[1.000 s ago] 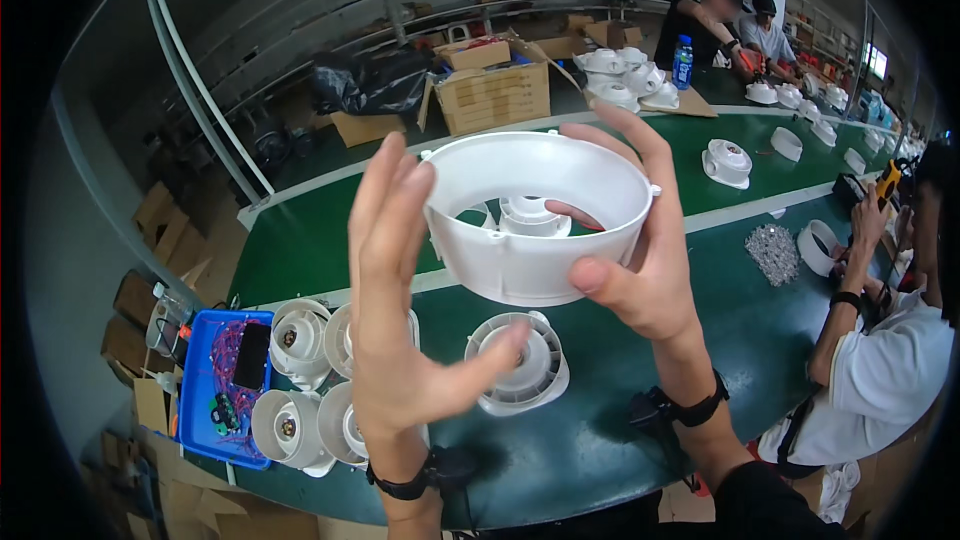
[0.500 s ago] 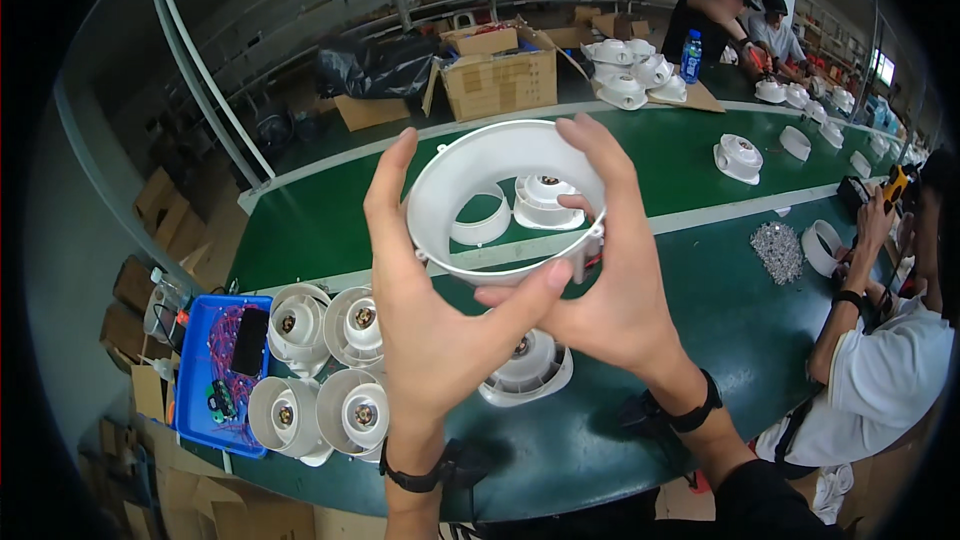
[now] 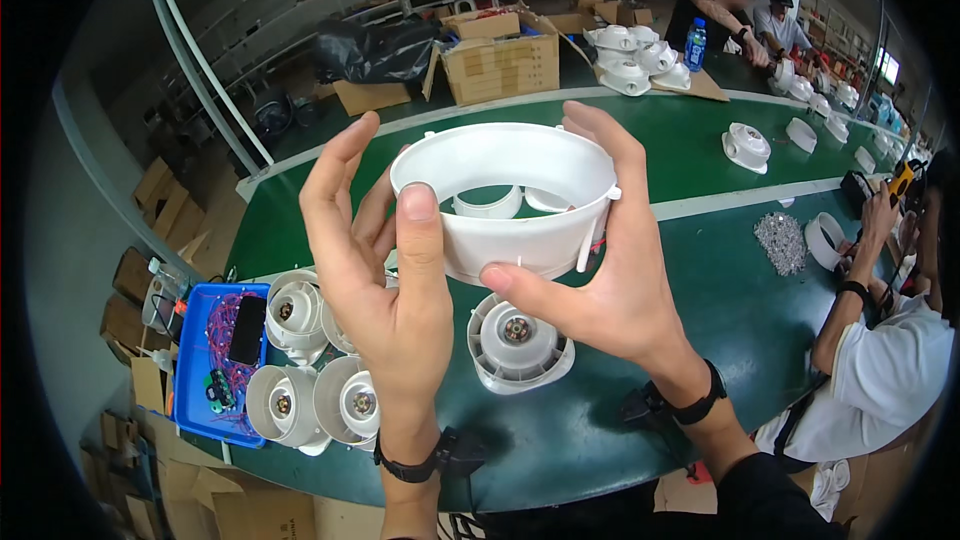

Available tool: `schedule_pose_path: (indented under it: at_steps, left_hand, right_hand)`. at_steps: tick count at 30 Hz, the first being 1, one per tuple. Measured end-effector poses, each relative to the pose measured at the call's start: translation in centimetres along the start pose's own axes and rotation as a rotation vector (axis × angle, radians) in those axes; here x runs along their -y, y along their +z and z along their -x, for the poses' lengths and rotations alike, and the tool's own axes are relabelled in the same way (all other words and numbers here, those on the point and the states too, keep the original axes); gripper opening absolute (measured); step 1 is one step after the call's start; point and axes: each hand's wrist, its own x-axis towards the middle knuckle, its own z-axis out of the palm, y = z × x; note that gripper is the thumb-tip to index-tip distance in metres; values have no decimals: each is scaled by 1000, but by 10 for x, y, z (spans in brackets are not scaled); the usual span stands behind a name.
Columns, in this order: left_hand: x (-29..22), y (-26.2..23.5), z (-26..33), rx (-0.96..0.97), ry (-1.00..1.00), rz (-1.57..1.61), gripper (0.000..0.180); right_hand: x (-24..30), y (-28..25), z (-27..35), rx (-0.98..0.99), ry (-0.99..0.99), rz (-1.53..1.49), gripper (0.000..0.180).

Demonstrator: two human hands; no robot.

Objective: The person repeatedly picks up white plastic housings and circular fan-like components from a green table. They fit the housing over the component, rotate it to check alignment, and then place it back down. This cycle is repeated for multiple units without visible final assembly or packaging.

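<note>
A white plastic ring (image 3: 520,242), wide and open through the middle with small lugs on its rim, is held up in front of me above the bench. My right hand (image 3: 625,280) grips its right side, thumb low on the outer wall and fingers behind. At the ring's left, my left hand (image 3: 385,280) has its thumb against the front wall and other fingers curved around the side; one finger points upward, off the ring. Below the ring, a white round fan housing (image 3: 518,345) with a brass-coloured centre sits on the green bench.
Several white housings (image 3: 285,405) stand at left beside a blue tray (image 3: 190,410) with wires and a black phone (image 3: 248,330). Farther off are a green conveyor belt (image 3: 660,155), a cardboard box (image 3: 500,70) and stacked housings. A co-worker (image 3: 880,360) sits at right near a hardware pile (image 3: 780,243).
The ring has tilted, showing more of its outer wall. My left hand has shifted left and its thumb has come upright on the ring's front. The housing below is less covered.
</note>
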Motion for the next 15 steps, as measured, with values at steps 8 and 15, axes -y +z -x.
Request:
schedule_pose_path:
  at_steps: [8, 15]
  left_hand:
    - [-4, 4, 1, 21, 12, 13, 42]
    - [-2, -3, -2, 5, 8, -117, 36]
  right_hand:
    - [-2, 4, 0, -67, -8, -190, 72]
    - [-5, 0, -3, -103, -43, -123, 45]
